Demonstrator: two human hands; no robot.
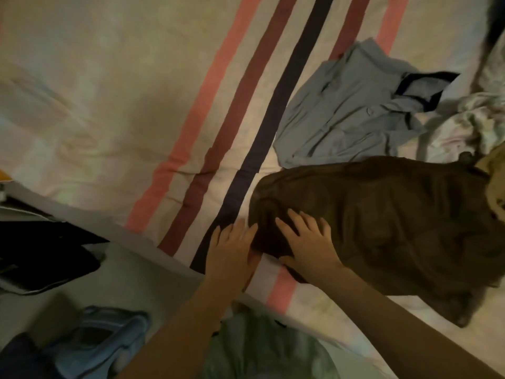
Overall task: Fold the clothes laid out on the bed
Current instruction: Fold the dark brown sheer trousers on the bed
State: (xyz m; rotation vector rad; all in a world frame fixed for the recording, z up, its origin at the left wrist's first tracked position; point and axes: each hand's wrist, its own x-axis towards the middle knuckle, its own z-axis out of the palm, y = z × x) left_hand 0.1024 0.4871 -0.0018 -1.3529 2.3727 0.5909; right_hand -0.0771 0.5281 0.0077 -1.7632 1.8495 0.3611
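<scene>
A dark brown garment [382, 220] lies spread across the right side of the bed. My right hand [306, 242] presses flat on its near left end, fingers straight and spread. My left hand [232, 247] lies flat on the sheet beside that end, fingertips touching the garment's edge. A grey-blue shirt [349, 105] with a dark-lined collar lies crumpled behind the brown garment. At the far right edge sits a pale patterned cloth [475, 124].
The bed sheet [109, 105] is cream with pink, maroon and navy stripes running diagonally. The bed's near edge crosses the lower left. On the floor are dark items [46, 253] and a blue shoe [98, 340]. An olive cloth [496, 187] peeks in at the right.
</scene>
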